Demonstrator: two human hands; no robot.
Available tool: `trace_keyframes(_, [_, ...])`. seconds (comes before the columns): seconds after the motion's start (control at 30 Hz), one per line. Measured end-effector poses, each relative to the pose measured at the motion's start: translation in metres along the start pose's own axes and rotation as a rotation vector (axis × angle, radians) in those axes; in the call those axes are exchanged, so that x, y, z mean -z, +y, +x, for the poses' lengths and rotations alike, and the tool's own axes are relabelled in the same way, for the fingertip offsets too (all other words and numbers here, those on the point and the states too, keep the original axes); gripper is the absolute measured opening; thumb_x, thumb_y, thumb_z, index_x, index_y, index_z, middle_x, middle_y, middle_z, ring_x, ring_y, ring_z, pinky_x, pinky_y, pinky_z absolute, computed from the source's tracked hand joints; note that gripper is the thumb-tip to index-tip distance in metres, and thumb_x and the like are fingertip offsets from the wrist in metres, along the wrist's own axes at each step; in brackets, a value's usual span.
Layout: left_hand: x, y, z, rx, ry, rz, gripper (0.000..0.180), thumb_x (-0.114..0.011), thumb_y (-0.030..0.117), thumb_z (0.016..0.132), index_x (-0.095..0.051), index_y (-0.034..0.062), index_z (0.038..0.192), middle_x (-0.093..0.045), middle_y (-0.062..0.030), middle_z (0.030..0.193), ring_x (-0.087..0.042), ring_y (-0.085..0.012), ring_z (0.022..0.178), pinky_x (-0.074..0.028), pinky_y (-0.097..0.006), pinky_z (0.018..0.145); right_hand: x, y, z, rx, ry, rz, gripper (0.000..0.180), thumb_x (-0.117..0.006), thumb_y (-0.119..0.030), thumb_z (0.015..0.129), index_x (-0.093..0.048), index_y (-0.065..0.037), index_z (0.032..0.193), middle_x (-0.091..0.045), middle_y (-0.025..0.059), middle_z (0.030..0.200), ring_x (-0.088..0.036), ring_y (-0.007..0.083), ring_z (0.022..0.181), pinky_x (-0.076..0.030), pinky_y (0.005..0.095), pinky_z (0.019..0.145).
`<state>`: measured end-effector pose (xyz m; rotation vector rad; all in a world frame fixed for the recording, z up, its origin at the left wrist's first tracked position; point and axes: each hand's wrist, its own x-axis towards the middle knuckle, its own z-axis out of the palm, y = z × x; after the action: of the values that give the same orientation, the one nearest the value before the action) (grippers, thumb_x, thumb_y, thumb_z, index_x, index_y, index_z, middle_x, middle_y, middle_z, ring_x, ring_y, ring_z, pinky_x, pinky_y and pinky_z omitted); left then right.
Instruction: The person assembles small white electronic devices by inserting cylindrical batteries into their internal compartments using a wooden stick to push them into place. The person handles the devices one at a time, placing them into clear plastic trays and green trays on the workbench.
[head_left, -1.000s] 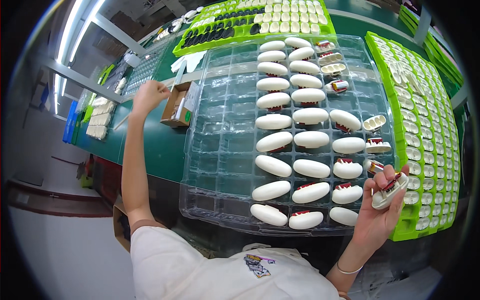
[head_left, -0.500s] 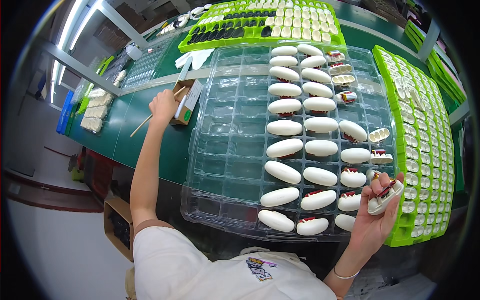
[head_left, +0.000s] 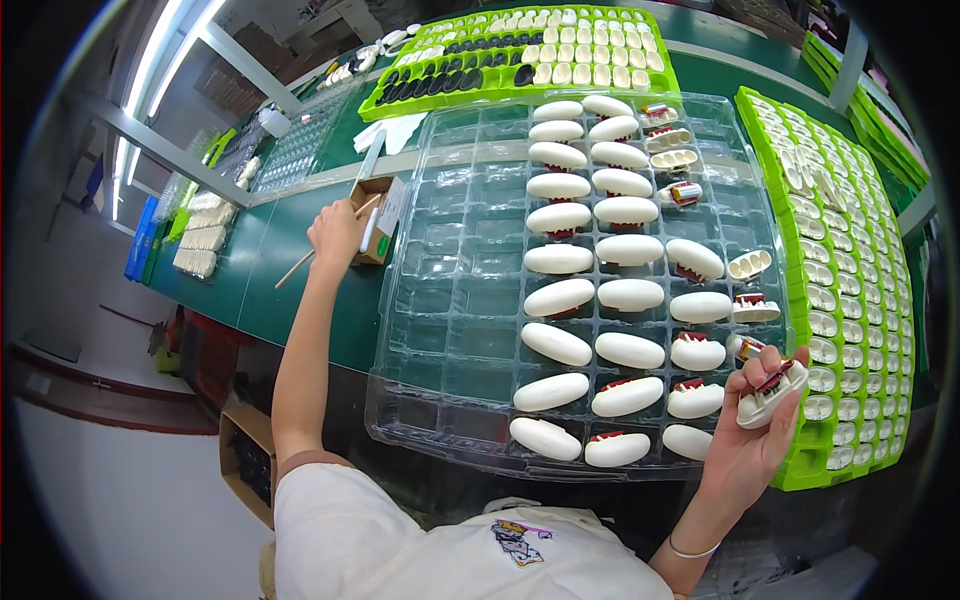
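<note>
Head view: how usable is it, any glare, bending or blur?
Head view: sharp at centre; strip lights flare white upper left; fisheye bends the clear tray and green trays toward a black rim; left hand and right hand unblurred.

Left hand (head_left: 335, 232) outstretched, fingers closed; right hand (head_left: 757, 425) raised near body, fingers curled.

A long green table (head_left: 270, 265) holds everything. A big clear plastic tray (head_left: 450, 300) with many little boxes lies in the middle. A bright green tray (head_left: 850, 300) lies just beside it on the right, and another green tray (head_left: 420, 95) lies at the far end. A small cardboard box (head_left: 385, 215) sits left of the clear tray. White stacks (head_left: 200, 240) lie at the far left edge.
</note>
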<state>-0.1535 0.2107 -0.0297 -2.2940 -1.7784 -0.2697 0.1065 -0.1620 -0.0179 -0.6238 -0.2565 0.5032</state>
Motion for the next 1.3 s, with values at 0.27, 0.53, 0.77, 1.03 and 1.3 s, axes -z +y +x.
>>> trace_keyframes(0.27, [-0.002,-0.001,0.003,0.093,-0.090,-0.030,0.026,-0.058,0.031,0.072,-0.063,0.0070,0.081,-0.061,-0.0172,0.081,-0.058,-0.0334,0.079,-0.045,-0.043,0.066,0.001,0.003,0.000,-0.005,0.001,0.005,0.044,-0.045,-0.021,0.087,-0.027,-0.003,0.123,-0.038,0.0086,0.095,-0.039,0.0136,0.081,-0.037,0.0278,0.074])
trace_keyframes(0.53, [-0.008,-0.015,0.042,-0.230,-0.278,0.128,0.029,-0.060,0.026,0.070,-0.060,-0.0007,0.081,-0.059,-0.0209,0.080,-0.056,-0.0353,0.078,-0.045,-0.043,0.068,-0.007,0.007,-0.004,-0.017,-0.019,0.028,0.044,-0.047,-0.022,0.086,-0.029,-0.003,0.122,-0.040,0.0087,0.095,-0.041,0.0141,0.081,-0.038,0.0282,0.073])
trace_keyframes(0.77, [0.018,-0.029,0.045,-0.377,0.070,-0.190,0.014,-0.053,0.012,0.069,-0.046,0.0003,0.072,-0.050,-0.0160,0.063,-0.048,-0.0311,0.058,-0.039,-0.039,0.054,-0.007,0.014,0.005,-0.232,-0.021,0.302,0.037,-0.047,-0.025,0.086,-0.036,-0.010,0.117,-0.042,0.0070,0.096,-0.044,0.0146,0.085,-0.039,0.0290,0.078])
trace_keyframes(1.03, [0.116,0.154,-0.075,-0.558,-0.238,-0.872,0.004,-0.055,0.001,0.075,-0.054,0.0018,0.079,-0.051,0.0030,0.063,-0.040,-0.0003,0.053,-0.028,-0.017,0.043,-0.009,0.021,0.005,-0.271,0.067,0.325,0.034,-0.042,-0.024,0.088,-0.031,-0.010,0.117,-0.045,0.0076,0.098,-0.047,0.0152,0.090,-0.038,0.0321,0.083])
trace_keyframes(1.3, [0.116,0.230,-0.148,-0.975,-0.663,-1.122,0.009,-0.066,0.008,0.065,-0.058,0.0036,0.067,-0.054,-0.0027,0.055,-0.041,-0.0061,0.040,-0.032,-0.022,0.038,-0.024,0.034,-0.001,-0.075,0.068,0.144,0.036,-0.036,-0.024,0.090,-0.025,-0.007,0.121,-0.044,0.0102,0.101,-0.047,0.0157,0.091,-0.042,0.0331,0.083])
